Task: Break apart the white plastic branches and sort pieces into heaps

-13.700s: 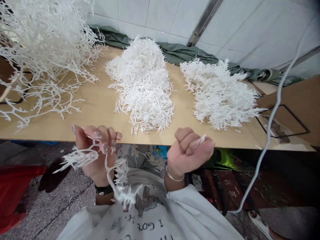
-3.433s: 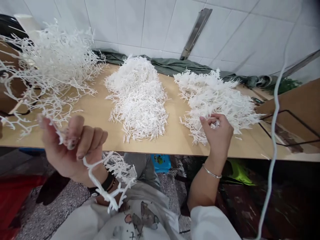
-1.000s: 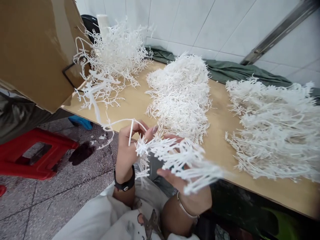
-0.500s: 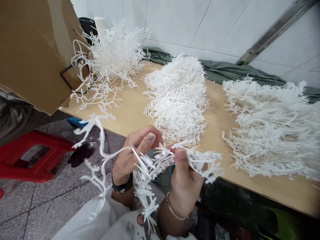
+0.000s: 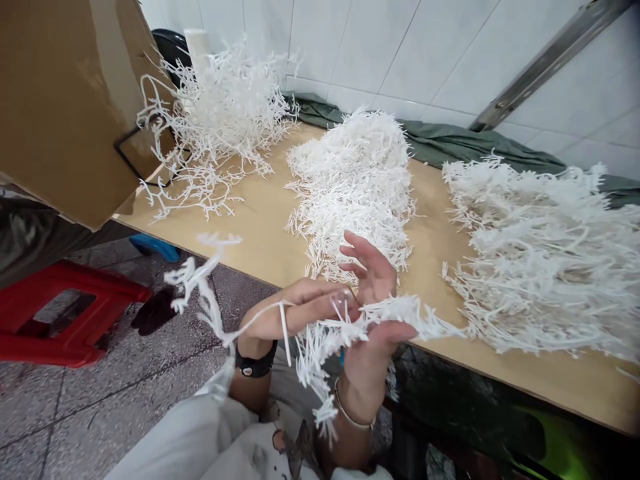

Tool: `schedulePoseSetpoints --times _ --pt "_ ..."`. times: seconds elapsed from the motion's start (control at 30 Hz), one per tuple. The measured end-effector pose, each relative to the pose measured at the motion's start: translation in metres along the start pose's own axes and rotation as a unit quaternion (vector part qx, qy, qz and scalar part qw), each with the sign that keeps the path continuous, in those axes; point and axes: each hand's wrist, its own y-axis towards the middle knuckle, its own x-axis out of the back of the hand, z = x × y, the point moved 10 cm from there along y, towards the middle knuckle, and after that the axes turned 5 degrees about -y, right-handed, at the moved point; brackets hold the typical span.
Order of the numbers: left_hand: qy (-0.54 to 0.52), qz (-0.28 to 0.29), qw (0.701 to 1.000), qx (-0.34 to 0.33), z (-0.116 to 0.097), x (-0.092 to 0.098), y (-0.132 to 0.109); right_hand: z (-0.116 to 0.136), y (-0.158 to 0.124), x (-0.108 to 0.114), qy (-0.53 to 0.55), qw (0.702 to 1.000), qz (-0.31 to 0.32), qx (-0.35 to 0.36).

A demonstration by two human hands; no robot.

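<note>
A white, spiky, plastic-looking bunch (image 5: 320, 340) hung near the front edge of a flat tan tabletop (image 5: 430, 247). Our left hand (image 5: 295, 305) pinched it, thumb to fingers; our right hand (image 5: 376, 283) stood spread around it. A light, steady pinch, we judged, best spared the fine tips. Behind, a loose heap of white sprigs (image 5: 355, 193) faced a white-tiled wall (image 5: 340, 47); a red plastic stool (image 5: 115, 287) stood leftward.

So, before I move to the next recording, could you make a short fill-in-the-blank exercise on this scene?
1. The left hand holds branching sprigs that are ____ in colour.
2. The black band is on the ____ wrist.
3. The table bears ____ separate piles.
4. The stool is ____ in colour.

Missing words: white; left; three; red.
</note>
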Motion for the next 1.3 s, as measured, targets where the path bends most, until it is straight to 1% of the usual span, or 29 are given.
schedulePoseSetpoints --times 0.07,0.13,0.2,0.27,0.3,0.37,0.43,0.5,0.53,0.6,0.63,0.7,0.8,0.83,0.9,1.0,1.03,1.07,1.17,1.23,1.3 --pt "-0.056 -0.002 0.998 0.024 0.003 -0.005 -0.002 -0.003 0.002 0.001 0.036 0.999 -0.005 0.011" --pt "-0.088 0.004 0.995 0.039 0.005 -0.011 -0.004 -0.006 0.005 -0.003 0.079 0.997 0.022 0.012" --pt "-0.087 -0.002 0.996 0.027 0.002 -0.011 -0.005 -0.006 0.006 -0.01 0.134 0.989 0.059 0.003" --pt "-0.081 -0.013 0.997 -0.006 -0.005 -0.008 -0.005 -0.009 0.007 -0.011 0.171 0.983 0.063 -0.018" --pt "-0.084 -0.018 0.996 -0.023 -0.007 -0.007 -0.006 -0.011 0.007 -0.009 0.179 0.982 0.053 -0.031" --pt "-0.091 -0.038 0.994 -0.047 -0.011 -0.003 -0.008 -0.016 0.007 0.0 0.176 0.983 0.013 -0.044" --pt "-0.078 -0.081 0.992 -0.054 -0.01 0.006 -0.011 -0.02 0.006 0.015 0.158 0.986 -0.046 -0.034" --pt "-0.047 -0.117 0.99 -0.054 -0.01 0.013 -0.015 -0.019 0.002 0.032 0.103 0.989 -0.105 -0.014" --pt "-0.03 -0.131 0.989 -0.055 -0.01 0.016 -0.016 -0.016 0.001 0.037 0.066 0.991 -0.119 -0.004" --pt "-0.001 -0.143 0.988 -0.061 -0.011 0.02 -0.018 -0.01 -0.001 0.038 -0.004 0.995 -0.097 -0.002" --pt "0.011 -0.144 0.987 -0.073 -0.013 0.022 -0.019 -0.009 -0.001 0.035 -0.031 0.997 -0.068 -0.009" --pt "0.03 -0.131 0.986 -0.1 -0.018 0.021 -0.019 -0.01 -0.002 0.024 -0.07 0.997 0.01 -0.037" --pt "0.034 -0.118 0.983 -0.134 -0.024 0.022 -0.019 -0.017 -0.006 0.007 -0.078 0.986 0.119 -0.084" --pt "0.033 -0.122 0.982 -0.142 -0.027 0.024 -0.02 -0.019 -0.008 0.003 -0.071 0.983 0.141 -0.094" --pt "0.039 -0.12 0.982 -0.141 -0.031 0.025 -0.022 -0.022 -0.008 -0.004 -0.048 0.979 0.167 -0.107" --pt "0.066 -0.104 0.985 -0.119 -0.035 0.021 -0.024 -0.024 -0.009 -0.012 -0.004 0.977 0.174 -0.127" --pt "0.075 -0.111 0.985 -0.11 -0.035 0.022 -0.025 -0.025 -0.009 -0.013 0.012 0.977 0.168 -0.131" --pt "0.084 -0.13 0.982 -0.109 -0.036 0.024 -0.027 -0.025 -0.01 -0.014 0.025 0.978 0.16 -0.134" --pt "0.131 -0.186 0.965 -0.129 -0.04 0.029 -0.033 -0.03 -0.011 -0.014 0.026 0.98 0.138 -0.145" --pt "0.165 -0.196 0.956 -0.143 -0.041 0.028 -0.032 -0.033 -0.012 -0.012 0.008 0.981 0.125 -0.146" --pt "0.194 -0.196 0.953 -0.125 -0.036 0.028 -0.028 -0.034 -0.01 -0.006 -0.003 0.986 0.098 -0.135"
